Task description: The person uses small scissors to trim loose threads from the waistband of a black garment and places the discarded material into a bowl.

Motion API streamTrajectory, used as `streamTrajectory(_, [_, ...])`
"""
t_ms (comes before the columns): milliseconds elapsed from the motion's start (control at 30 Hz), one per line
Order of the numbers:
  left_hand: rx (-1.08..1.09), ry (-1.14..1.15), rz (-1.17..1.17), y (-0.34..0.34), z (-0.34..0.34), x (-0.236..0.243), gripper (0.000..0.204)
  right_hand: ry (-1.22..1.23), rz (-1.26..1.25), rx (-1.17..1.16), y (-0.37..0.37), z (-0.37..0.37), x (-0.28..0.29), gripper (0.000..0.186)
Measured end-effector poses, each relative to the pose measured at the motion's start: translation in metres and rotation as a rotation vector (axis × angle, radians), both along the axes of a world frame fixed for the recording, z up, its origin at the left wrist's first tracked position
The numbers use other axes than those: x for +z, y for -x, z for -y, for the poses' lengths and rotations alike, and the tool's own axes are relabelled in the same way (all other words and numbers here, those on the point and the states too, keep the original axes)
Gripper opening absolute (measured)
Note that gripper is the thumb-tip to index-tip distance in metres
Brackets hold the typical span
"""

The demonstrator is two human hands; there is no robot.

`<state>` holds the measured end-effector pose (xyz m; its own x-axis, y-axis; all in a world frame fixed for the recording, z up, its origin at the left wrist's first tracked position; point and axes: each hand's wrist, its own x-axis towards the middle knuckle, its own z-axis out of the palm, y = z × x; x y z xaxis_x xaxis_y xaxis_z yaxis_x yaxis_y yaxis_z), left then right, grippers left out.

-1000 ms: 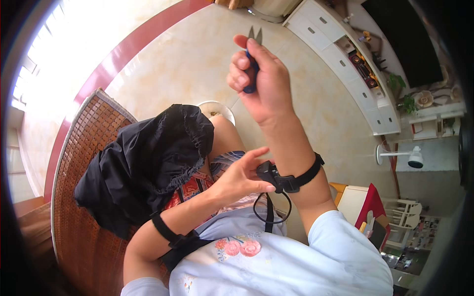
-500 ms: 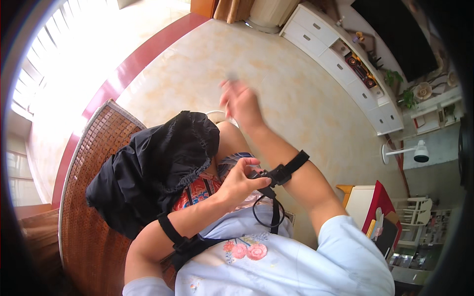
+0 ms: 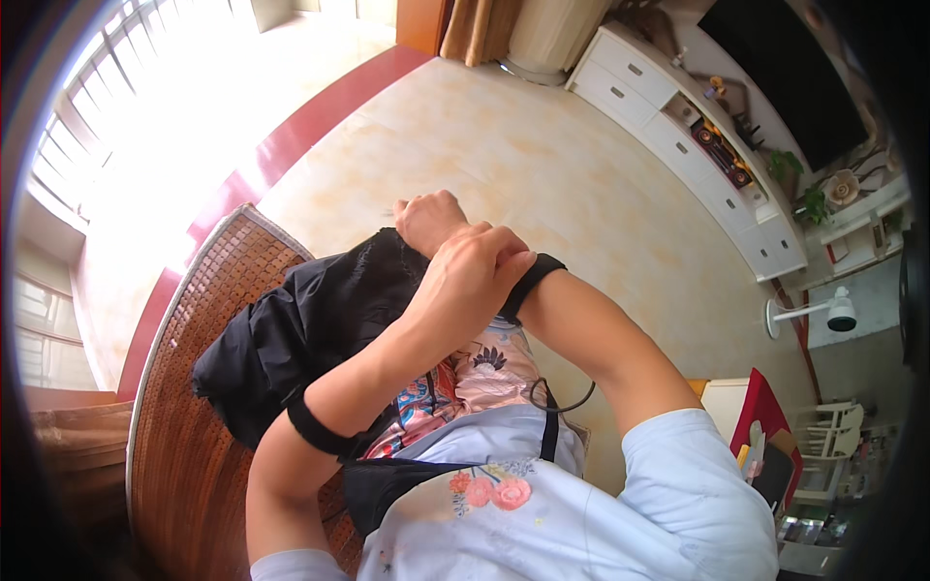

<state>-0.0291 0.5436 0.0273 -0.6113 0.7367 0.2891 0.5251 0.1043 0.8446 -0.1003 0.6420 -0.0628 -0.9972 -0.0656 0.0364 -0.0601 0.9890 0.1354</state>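
My left hand (image 3: 468, 268) reaches across my right forearm, fingers curled onto the black strap (image 3: 541, 269) at its wrist and covering the device there. Beyond it my right hand (image 3: 429, 218) is closed, palm down, at the top of the black cloth (image 3: 271, 344); the thin grey tip (image 3: 389, 211) of the snips peeks out beside it. The cloth lies over my lap, on patterned fabric (image 3: 494, 373), with its frayed edge partly hidden by my arms. A black cord loop (image 3: 564, 407) hangs under my right forearm.
A woven-mat seat (image 3: 179, 416) lies at my left, near a red floor strip (image 3: 315, 111) and bright railing (image 3: 73, 116). Along the right are a white cabinet (image 3: 625, 73), dark screen (image 3: 775, 82), white pedestal object (image 3: 819, 315) and a red-topped piece of furniture (image 3: 751, 421).
My right hand has come down from holding the snips raised to the top of the cloth, turning palm down. My left hand has moved up and curled over the right wrist strap.
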Motion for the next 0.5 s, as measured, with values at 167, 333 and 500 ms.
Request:
streamTrajectory(167, [-0.019,0.234,0.075,0.011,0.005,0.011,0.035,-0.398,0.265,0.273,0.013,0.007,-0.003,0.021])
streamTrajectory(333, [-0.170,0.274,0.263,0.021,0.003,-0.006,0.042,-0.524,0.261,0.226,0.008,0.013,0.000,0.032])
streamTrajectory(500, [-0.012,0.236,0.257,0.023,0.007,-0.006,0.031,-0.321,0.225,0.059,0.001,0.024,0.013,0.011])
